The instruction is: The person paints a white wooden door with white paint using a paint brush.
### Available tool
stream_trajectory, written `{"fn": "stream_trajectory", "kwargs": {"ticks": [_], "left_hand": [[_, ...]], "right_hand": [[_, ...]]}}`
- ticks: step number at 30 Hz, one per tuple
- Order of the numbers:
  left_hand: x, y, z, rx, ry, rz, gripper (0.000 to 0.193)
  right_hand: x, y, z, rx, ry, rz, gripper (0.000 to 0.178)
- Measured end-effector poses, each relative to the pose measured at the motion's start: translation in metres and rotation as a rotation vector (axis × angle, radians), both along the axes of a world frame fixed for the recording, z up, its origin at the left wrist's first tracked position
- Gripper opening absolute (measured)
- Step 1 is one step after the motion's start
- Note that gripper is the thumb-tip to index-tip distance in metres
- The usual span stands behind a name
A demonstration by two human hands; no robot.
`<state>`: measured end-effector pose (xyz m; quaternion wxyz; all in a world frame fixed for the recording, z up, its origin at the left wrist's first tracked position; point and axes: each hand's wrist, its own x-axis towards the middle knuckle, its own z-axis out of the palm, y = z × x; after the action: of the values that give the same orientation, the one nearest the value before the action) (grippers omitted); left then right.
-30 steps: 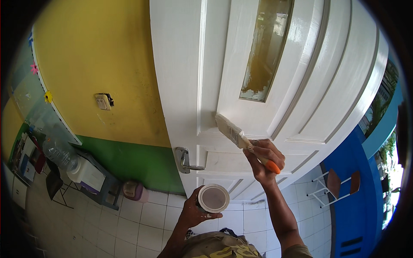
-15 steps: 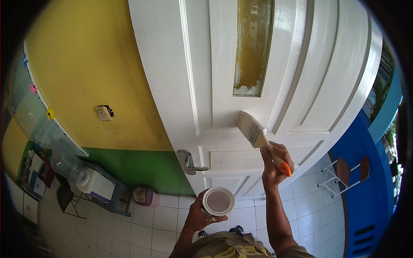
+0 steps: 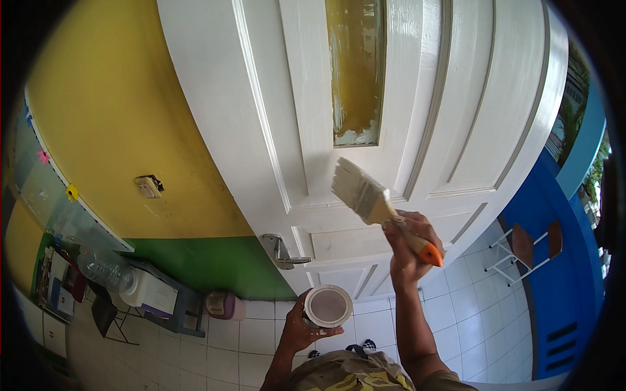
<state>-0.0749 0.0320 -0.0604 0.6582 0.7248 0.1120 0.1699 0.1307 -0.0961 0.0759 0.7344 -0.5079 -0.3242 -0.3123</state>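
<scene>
My right hand (image 3: pixel 415 244) is closed round the wooden handle of a wide paintbrush (image 3: pixel 366 195) with an orange handle end. White paint coats its bristles, which point up and left in front of the white panelled door (image 3: pixel 287 117); whether they touch it I cannot tell. Lower down, my left hand (image 3: pixel 302 329) grips a round paint can (image 3: pixel 328 306) from the left side, its open top facing up. Whitish paint shows inside, and smears mark the rim and my fingers. The door has a narrow glass pane (image 3: pixel 357 72) with paint smudges along its edges, and a metal lever handle (image 3: pixel 285 254).
A yellow and green wall (image 3: pixel 124 111) with a damaged switch (image 3: pixel 150 186) lies to the left. Below it are a water dispenser with a clear bottle (image 3: pixel 104 270) and a small bin (image 3: pixel 223 305). A chair (image 3: pixel 525 251) stands by the blue wall at right.
My right hand has shifted slightly left, and the brush bristles have swung up and left. The view has turned a little, so the door sits further left. My left hand still holds the can.
</scene>
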Motion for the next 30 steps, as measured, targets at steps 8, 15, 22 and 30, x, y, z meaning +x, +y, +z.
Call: {"fn": "stream_trajectory", "kwargs": {"ticks": [8, 15, 22, 30], "left_hand": [[0.003, 0.001, 0.007, 0.121, -0.004, -0.024, 0.107], [0.01, -0.003, 0.018, 0.069, -0.011, -0.065, 0.106], [0.011, -0.005, 0.014, 0.077, 0.037, -0.022, 0.106], [0.008, -0.002, 0.009, 0.108, 0.004, -0.025, 0.109]], "right_hand": [[0.011, -0.013, 0.003, 0.149, 0.186, -0.123, 0.016], [0.01, 0.015, 0.013, 0.007, 0.102, -0.082, 0.017], [-0.015, 0.001, 0.018, 0.033, 0.15, -0.073, 0.018], [0.002, -0.007, 0.025, 0.13, 0.206, -0.163, 0.017]]}}
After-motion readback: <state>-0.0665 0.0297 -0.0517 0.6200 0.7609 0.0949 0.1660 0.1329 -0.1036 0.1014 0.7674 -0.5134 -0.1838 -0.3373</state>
